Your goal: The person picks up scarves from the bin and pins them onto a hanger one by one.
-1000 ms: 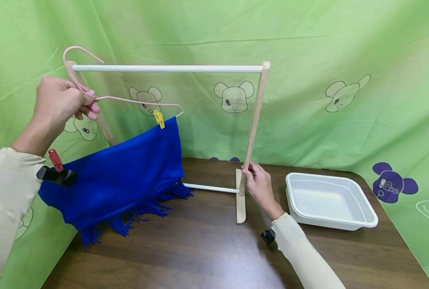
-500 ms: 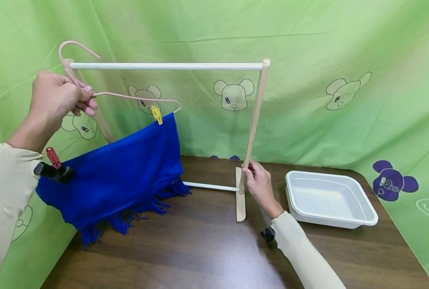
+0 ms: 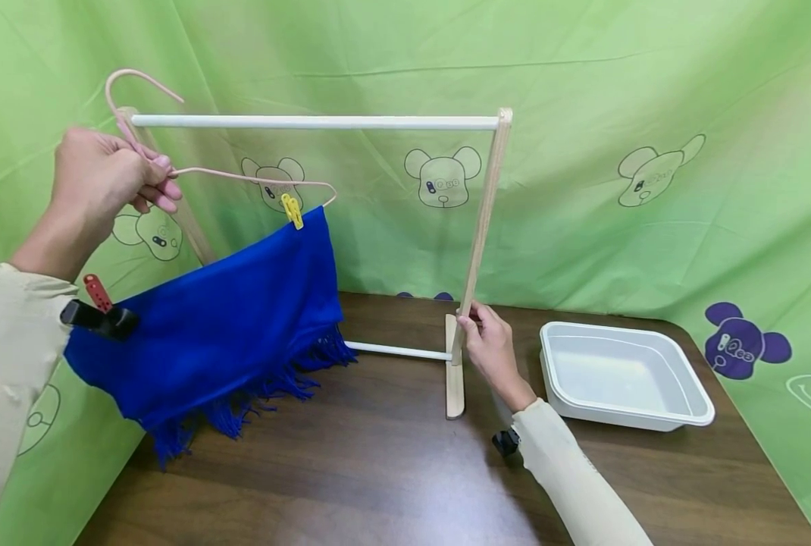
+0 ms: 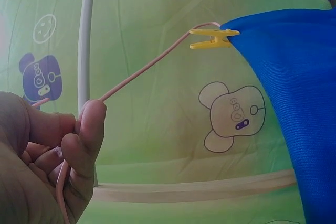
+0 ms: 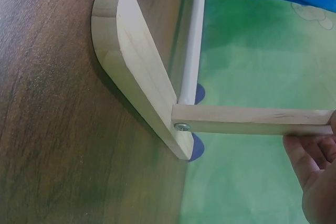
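Observation:
My left hand pinches a pink clothes hanger just below its hook, which stands near the left end of the rack's white top bar. A blue fringed scarf hangs from the hanger, with a yellow clothespin at its right end and a red clothespin at its left. In the left wrist view the yellow clothespin clips the scarf's corner. Low on the rack's right wooden post, my right hand grips the wood; the right wrist view shows its fingers against the post.
A white plastic basin sits on the brown wooden table, right of the rack. The rack's wooden foot and white lower bar are near the tabletop. A green printed curtain surrounds the back and sides.
My left hand has risen slightly and shifted left, carrying the hanger and scarf. The hook now stands a little higher beside the top bar. My right hand keeps its grip on the post.

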### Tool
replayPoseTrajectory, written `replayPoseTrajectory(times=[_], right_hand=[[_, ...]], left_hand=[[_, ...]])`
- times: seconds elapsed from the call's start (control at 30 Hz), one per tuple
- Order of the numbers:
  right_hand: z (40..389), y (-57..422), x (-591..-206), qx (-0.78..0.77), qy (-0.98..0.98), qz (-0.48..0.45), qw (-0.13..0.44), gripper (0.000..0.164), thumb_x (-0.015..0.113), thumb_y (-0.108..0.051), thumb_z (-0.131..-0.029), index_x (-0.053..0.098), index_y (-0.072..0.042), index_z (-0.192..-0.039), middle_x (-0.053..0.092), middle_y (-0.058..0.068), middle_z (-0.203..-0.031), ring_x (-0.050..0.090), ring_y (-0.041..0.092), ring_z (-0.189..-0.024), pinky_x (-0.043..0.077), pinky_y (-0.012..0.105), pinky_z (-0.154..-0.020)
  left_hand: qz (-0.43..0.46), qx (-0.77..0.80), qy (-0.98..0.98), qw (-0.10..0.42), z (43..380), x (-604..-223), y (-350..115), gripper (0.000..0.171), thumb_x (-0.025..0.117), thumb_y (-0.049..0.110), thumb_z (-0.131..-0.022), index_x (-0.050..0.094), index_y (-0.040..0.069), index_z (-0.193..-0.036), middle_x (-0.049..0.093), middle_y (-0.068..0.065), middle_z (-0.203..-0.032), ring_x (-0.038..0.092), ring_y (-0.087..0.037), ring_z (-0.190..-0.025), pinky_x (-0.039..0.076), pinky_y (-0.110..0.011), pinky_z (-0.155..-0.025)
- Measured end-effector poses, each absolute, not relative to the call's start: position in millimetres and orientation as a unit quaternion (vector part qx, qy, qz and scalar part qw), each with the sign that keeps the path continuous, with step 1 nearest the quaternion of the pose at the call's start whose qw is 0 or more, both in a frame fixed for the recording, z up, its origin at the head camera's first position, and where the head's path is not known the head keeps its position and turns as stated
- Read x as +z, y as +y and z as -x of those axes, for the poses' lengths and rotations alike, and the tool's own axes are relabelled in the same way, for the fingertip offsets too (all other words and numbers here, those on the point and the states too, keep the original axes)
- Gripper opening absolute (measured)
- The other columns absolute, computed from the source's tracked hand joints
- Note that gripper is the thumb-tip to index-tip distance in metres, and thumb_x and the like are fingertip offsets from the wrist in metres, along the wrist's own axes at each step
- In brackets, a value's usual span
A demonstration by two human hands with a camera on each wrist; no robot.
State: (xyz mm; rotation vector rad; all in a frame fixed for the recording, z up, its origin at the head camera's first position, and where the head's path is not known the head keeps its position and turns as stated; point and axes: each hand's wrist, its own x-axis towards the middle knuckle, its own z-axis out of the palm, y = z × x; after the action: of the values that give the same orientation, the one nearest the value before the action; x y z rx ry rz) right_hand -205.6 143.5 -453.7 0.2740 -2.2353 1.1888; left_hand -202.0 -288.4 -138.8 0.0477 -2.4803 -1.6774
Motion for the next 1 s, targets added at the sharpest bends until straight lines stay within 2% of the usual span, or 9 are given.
replayPoseTrajectory(times=[1.0], right_hand=[[205, 142, -452, 0.460, -0.836, -0.089, 0.285, 0.027, 0.064, -0.008, -0.086, 0.063, -0.001, -0.112, 0.067, 0.013, -0.095, 0.068, 0.023, -0.085, 0.056, 0.027, -0.074]], left_hand=[[-0.056, -0.578, -0.811, 0.072, 214, -138, -288, 0.015, 0.065, 0.006, -0.084, 0.068, 0.015, -0.072, 0.067, -0.001, -0.055, 0.066, -0.016, -0.048, 0.049, -0.023, -0.041]])
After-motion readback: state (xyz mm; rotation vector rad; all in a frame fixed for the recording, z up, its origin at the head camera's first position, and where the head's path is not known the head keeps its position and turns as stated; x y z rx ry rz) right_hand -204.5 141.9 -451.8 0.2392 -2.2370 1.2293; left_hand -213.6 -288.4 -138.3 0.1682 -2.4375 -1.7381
